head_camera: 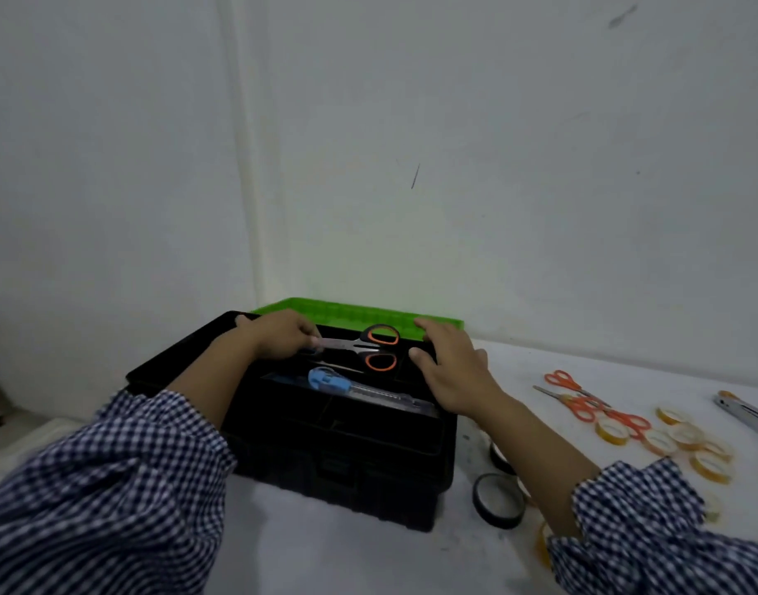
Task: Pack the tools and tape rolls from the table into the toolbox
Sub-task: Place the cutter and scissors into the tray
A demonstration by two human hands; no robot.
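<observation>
Sleeves, nearest my lens: both forearms in blue-and-white check, the left sleeve (pixel 89 487) filling the lower left corner, the right sleeve (pixel 652 538) the lower right.
Left hand (pixel 280 339): reaches into the open toolbox (pixel 347 478) from the left, fingers curled round the blade end of the black-and-orange scissors (pixel 360 347).
Toolbox: black, on the white table (pixel 325 560) close to the wall, its green lid (pixel 356 311) open at the back. Any lettering on its front is too dark for me to read.
Black-and-orange scissors: lying across the back of the top tray, handles to the right, blade tips hidden under the left hand.
Blue utility knife (pixel 330 378): in the tray just in front of those scissors, blue end to the left. Its print is too blurred for me to read.
Right hand (pixel 452 373): fingers straight and loosely spread, resting on the toolbox's right rim, gripping nothing.
Black tape rolls (pixel 493 519): two on the table just right of the toolbox, one partly hidden by the right forearm.
Orange scissors (pixel 581 409): several pairs, overlapping, farther right.
Yellow tape rolls (pixel 611 439): a loose cluster beside the orange scissors.
Metal tool (pixel 744 412): at the right edge, cut off by the frame.
</observation>
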